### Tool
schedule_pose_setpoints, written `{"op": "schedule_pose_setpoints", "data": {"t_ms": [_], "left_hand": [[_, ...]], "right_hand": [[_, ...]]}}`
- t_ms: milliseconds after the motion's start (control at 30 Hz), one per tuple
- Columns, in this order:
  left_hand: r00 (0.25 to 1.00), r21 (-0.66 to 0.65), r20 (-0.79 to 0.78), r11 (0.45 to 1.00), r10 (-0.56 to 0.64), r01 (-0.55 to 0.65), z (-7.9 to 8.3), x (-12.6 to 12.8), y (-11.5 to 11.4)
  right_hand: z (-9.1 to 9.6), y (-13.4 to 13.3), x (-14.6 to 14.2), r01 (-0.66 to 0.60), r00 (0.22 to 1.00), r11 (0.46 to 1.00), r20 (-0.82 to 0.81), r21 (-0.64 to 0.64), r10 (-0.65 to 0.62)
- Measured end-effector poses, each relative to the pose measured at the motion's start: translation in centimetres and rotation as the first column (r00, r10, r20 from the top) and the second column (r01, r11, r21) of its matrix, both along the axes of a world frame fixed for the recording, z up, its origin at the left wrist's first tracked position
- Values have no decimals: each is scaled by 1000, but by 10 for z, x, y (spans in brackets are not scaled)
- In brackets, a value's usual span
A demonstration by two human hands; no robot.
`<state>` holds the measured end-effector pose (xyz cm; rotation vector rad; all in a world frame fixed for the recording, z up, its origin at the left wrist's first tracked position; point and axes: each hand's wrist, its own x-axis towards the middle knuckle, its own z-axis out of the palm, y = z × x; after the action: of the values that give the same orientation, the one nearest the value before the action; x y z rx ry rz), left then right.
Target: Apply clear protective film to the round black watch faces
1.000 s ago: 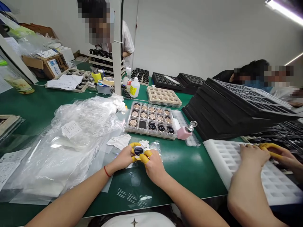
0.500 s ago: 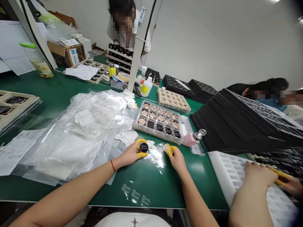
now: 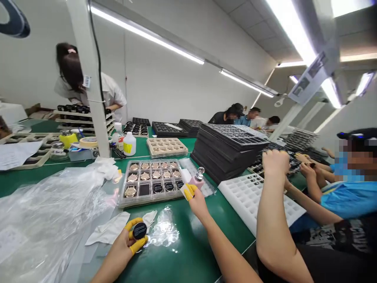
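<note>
My left hand (image 3: pixel 125 245), with yellow finger cots, pinches a small round black disc (image 3: pixel 139 230) low over the green mat. My right hand (image 3: pixel 196 200), also in yellow cots, is closed on a small white wipe (image 3: pixel 186 189) and reaches up to the pink pump bottle (image 3: pixel 196 179). Just behind stands a clear tray (image 3: pixel 127 201) whose cells hold gold and black discs. A crumpled clear film (image 3: pixel 165 230) lies between my hands.
Clear plastic bags (image 3: pixel 44 212) and white wipes (image 3: pixel 109 232) lie at left. A white foam tray (image 3: pixel 250 196) and stacked black trays (image 3: pixel 226 149) sit at right. A neighbour's arm (image 3: pixel 273 220) reaches in beside me. Bottles, tape and a post stand behind; several people work around.
My right hand left the disc, picked up a white wipe and moved to the pink bottle. My left hand kept the disc. The view lifted and swung right.
</note>
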<state>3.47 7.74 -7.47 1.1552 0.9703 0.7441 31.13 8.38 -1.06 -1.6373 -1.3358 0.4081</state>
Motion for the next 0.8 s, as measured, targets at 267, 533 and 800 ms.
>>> {"op": "schedule_pose_setpoints", "data": {"t_ms": [267,533,800], "left_hand": [[998,-73,65,997,11,-6,-10,0,5],[999,-28,28,999,29,-29,0,1,2],[997,22,-44,998,-57,58,16,-1,-6]], "right_hand": [[10,11,-12,-267,951,957,128,-115,281],[-26,-3,-39,-235,939,950,205,-205,276],[-28,-3,-28,-170,968,973,157,-156,195]]}}
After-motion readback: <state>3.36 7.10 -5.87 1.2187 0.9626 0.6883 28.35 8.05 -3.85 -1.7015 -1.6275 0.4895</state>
